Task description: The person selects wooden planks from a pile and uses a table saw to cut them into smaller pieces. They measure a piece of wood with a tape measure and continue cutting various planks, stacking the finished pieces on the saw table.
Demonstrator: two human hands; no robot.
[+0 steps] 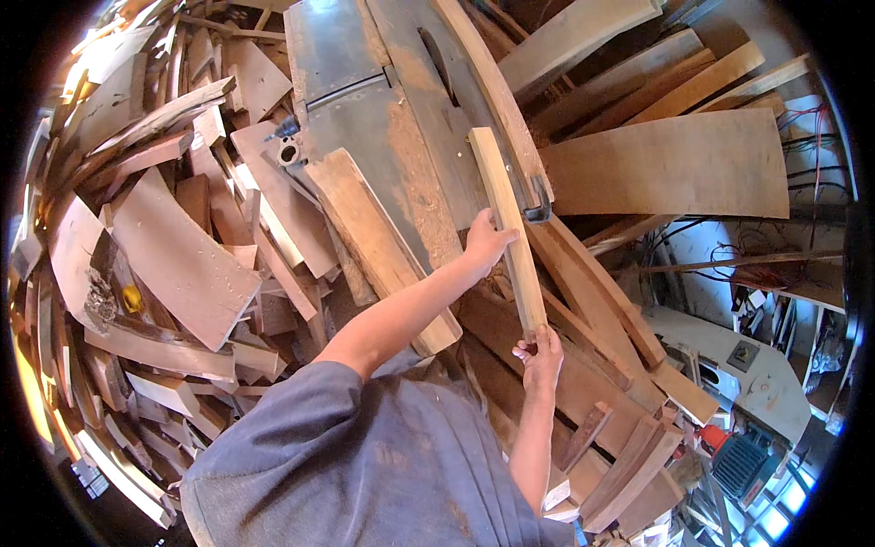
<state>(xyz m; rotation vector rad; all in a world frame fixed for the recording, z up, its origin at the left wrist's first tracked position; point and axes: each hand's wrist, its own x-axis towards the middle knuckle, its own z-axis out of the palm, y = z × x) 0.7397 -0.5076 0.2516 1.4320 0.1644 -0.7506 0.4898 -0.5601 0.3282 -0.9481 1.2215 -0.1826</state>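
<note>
A long, squared wooden strip (pixel 508 205) slants from the saw table toward me, its far end over the metal surface. My left hand (pixel 489 242) is closed against its left side about midway along, with some fingers hidden. At the near end, my right hand (pixel 541 359) pinches the strip between thumb and fingers. Beneath the far end lies the grey metal saw table (pixel 424 155), dusted with sawdust and cut by a dark, narrow slot (pixel 437 67). A long wooden fence (pixel 497 91) runs beside the strip on the right, with a black clamp (pixel 539 202) at its near end.
A thick board (pixel 374 242) rests along the table's near left edge, close to my left forearm. Piled offcuts (pixel 182 255) crowd the left side. Wide planks (pixel 674 164) lean at the right, and a motor (pixel 743 465) sits at the lower right.
</note>
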